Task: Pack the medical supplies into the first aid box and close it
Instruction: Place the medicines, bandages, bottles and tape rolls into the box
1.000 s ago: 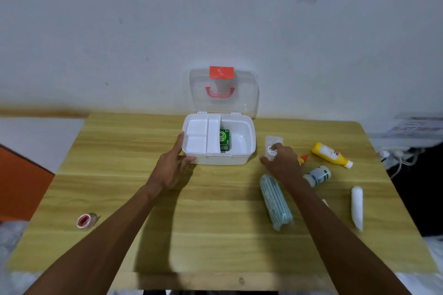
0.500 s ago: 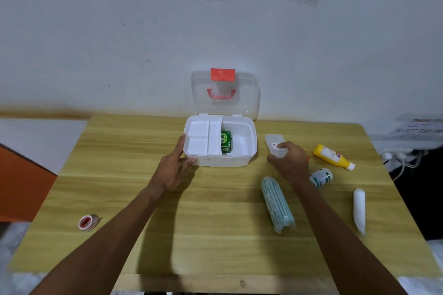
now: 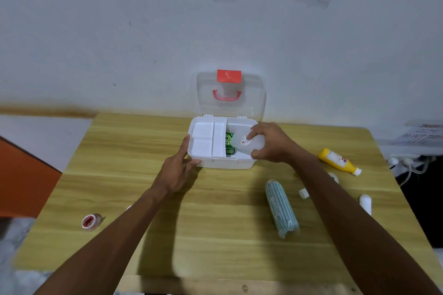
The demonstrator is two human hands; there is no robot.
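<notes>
The white first aid box (image 3: 223,163) stands open at the table's far middle, its clear lid (image 3: 231,96) with red latch upright against the wall. A white divider tray fills its left half and a green packet (image 3: 229,140) lies inside. My left hand (image 3: 177,170) rests against the box's front left corner. Over the box's right half, my right hand (image 3: 271,142) holds a small clear container with a red-marked label (image 3: 247,141). On the table to the right lie a striped bandage roll (image 3: 281,208), a yellow bottle (image 3: 339,161) and a white tube (image 3: 365,203).
A red-cored tape roll (image 3: 91,221) lies near the table's left front. A small white cap (image 3: 303,193) and a partly hidden small bottle (image 3: 334,176) sit beside my right forearm. Cables and plugs (image 3: 407,165) hang off the table's right edge.
My right hand has lifted the small clear container from the table right of the box and carried it left over the box's open right half. My left hand stayed at the box corner.
</notes>
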